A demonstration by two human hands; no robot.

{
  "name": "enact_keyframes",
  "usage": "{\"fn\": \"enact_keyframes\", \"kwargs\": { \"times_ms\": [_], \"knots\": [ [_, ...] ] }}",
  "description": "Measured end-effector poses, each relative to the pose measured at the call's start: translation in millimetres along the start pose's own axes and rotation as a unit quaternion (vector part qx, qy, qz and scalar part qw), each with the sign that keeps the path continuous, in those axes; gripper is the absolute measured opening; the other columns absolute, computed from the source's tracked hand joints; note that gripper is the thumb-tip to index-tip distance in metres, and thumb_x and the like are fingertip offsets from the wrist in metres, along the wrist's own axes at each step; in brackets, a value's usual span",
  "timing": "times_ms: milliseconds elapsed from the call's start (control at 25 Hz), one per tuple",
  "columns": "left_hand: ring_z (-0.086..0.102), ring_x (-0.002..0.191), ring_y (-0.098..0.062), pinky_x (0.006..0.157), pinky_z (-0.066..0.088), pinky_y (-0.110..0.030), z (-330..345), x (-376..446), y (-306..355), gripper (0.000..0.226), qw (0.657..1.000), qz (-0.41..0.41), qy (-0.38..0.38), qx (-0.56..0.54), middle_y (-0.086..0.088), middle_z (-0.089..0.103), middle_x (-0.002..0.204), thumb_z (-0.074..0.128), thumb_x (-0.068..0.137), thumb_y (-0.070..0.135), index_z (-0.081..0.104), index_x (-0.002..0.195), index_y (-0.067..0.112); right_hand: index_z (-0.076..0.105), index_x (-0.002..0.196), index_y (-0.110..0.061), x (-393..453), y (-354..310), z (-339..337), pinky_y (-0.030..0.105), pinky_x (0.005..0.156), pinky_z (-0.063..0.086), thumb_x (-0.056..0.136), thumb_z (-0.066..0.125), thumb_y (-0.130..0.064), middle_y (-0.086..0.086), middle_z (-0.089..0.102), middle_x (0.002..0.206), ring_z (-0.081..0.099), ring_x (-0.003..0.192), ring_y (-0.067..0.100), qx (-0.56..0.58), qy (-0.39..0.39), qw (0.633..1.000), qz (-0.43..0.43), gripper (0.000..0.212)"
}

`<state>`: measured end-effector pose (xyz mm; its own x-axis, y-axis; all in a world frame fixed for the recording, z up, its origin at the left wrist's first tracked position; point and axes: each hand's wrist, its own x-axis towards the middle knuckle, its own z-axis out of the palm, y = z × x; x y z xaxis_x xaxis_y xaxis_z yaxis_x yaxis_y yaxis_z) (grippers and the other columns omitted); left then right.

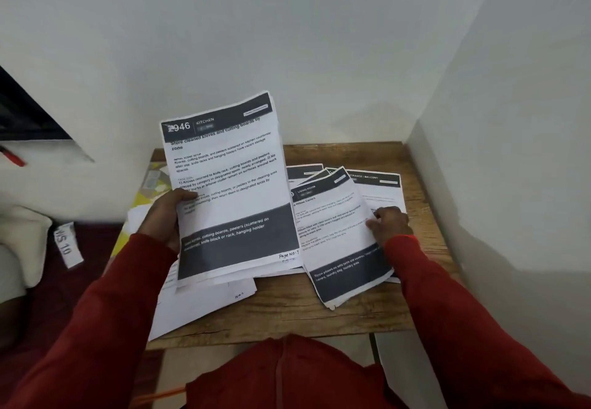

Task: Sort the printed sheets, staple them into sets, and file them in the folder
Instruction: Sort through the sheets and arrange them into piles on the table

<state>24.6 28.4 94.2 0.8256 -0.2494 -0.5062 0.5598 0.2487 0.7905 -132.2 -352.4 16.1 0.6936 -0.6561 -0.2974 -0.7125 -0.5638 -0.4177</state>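
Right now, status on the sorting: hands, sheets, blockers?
Left hand holds KITCHEN stack raised. Right hand pinches LIVING ROOM sheet on table. More sheets fanned beneath. No stapler in view.

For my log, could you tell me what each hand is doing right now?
Left hand: grips the raised kitchen sheet.
Right hand: fingers on the living room sheet, apparently pinching its edge.
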Motion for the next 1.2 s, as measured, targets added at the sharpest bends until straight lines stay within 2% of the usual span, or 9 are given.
{"fn": "enact_keyframes", "kwargs": {
  "times_ms": [240,400,600,680,760,840,920,1040,1200],
  "knots": [
    [0.070,0.082,-0.025,0.079,0.058,-0.038,9.1,-0.8,-3.8,0.038,1.000,0.022,0.008,0.020,-0.011,0.069,0.112,0.051,0.083,0.008,0.061,0.119,0.012,0.057,0.092,-0.025,-2.9,-4.0,3.5,0.042,0.095,0.045,0.085,0.064,-0.021,0.007,0.068,0.106,0.060,0.103,0.032,0.059,-0.011,0.998,0.021,0.012],
    [0.067,0.090,-0.030,0.090,0.053,-0.044,12.3,2.8,-5.4,0.041,0.998,0.047,0.012,0.046,-0.014,0.069,0.115,0.057,0.078,0.009,0.061,0.118,0.009,0.066,0.108,-0.012,4.0,-6.2,-0.3,0.030,0.088,0.044,0.084,0.066,-0.011,0.012,0.067,0.110,0.062,0.104,0.031,0.121,-0.019,0.992,0.017,0.024],
    [0.068,0.083,-0.029,0.083,0.055,-0.042,22.8,3.3,-13.0,0.028,0.998,0.042,0.003,0.050,-0.016,0.069,0.108,0.053,0.084,0.005,0.061,0.110,0.009,0.070,0.097,-0.015,1.1,-18.3,-11.2,0.038,0.088,0.052,0.087,0.061,-0.012,0.009,0.071,0.101,0.065,0.093,0.029,0.194,-0.036,0.980,-0.028,0.014],
    [0.069,0.078,-0.028,0.081,0.056,-0.041,27.6,3.4,-17.9,0.024,0.998,0.035,0.000,0.057,-0.015,0.071,0.103,0.053,0.084,0.004,0.062,0.106,0.008,0.068,0.092,-0.018,-10.5,-31.3,-15.9,0.039,0.085,0.054,0.089,0.062,-0.009,0.008,0.072,0.095,0.068,0.088,0.027,0.305,-0.025,0.951,-0.053,0.012],
    [0.069,0.077,-0.028,0.081,0.056,-0.041,30.9,5.0,-22.7,0.022,0.997,0.032,0.003,0.067,-0.016,0.071,0.103,0.052,0.085,0.004,0.063,0.104,0.008,0.067,0.093,-0.015,-27.9,-48.9,-18.7,0.034,0.074,0.057,0.088,0.065,-0.002,0.006,0.075,0.086,0.071,0.078,0.022,0.442,-0.039,0.894,-0.066,0.015],
    [0.066,0.085,-0.032,0.089,0.053,-0.046,35.3,6.1,-26.4,0.022,0.997,0.031,0.008,0.076,-0.018,0.069,0.110,0.052,0.085,0.004,0.064,0.103,0.009,0.065,0.099,-0.007,-45.8,-68.4,-17.4,0.027,0.065,0.057,0.085,0.067,0.003,0.004,0.075,0.079,0.071,0.068,0.016,0.529,-0.069,0.843,-0.064,0.017],
    [0.065,0.093,-0.035,0.092,0.052,-0.049,40.2,3.7,-29.6,0.021,0.996,0.031,0.018,0.078,-0.015,0.071,0.107,0.050,0.086,0.003,0.065,0.098,0.012,0.065,0.100,-0.005,-56.1,-82.9,-9.2,0.029,0.067,0.058,0.084,0.068,0.005,0.005,0.076,0.080,0.071,0.068,0.017,0.578,-0.090,0.809,-0.064,0.019],
    [0.067,0.094,-0.032,0.089,0.053,-0.046,40.4,-0.4,-32.9,0.023,0.997,0.032,0.008,0.068,-0.009,0.074,0.099,0.048,0.088,0.004,0.066,0.099,0.014,0.066,0.098,-0.008,-65.1,-94.0,4.6,0.030,0.071,0.059,0.084,0.067,0.004,0.004,0.076,0.081,0.071,0.070,0.016,0.600,-0.095,0.791,-0.070,0.019],
    [0.068,0.097,-0.031,0.087,0.055,-0.045,35.2,1.4,-37.9,0.026,0.998,-0.006,-0.025,0.058,-0.014,0.071,0.110,0.048,0.092,0.009,0.064,0.112,0.009,0.064,0.099,-0.010,-68.6,-99.0,15.2,0.033,0.072,0.058,0.086,0.063,0.007,0.005,0.075,0.082,0.070,0.071,0.017,0.589,-0.108,0.797,-0.084,0.021]
  ]
}}
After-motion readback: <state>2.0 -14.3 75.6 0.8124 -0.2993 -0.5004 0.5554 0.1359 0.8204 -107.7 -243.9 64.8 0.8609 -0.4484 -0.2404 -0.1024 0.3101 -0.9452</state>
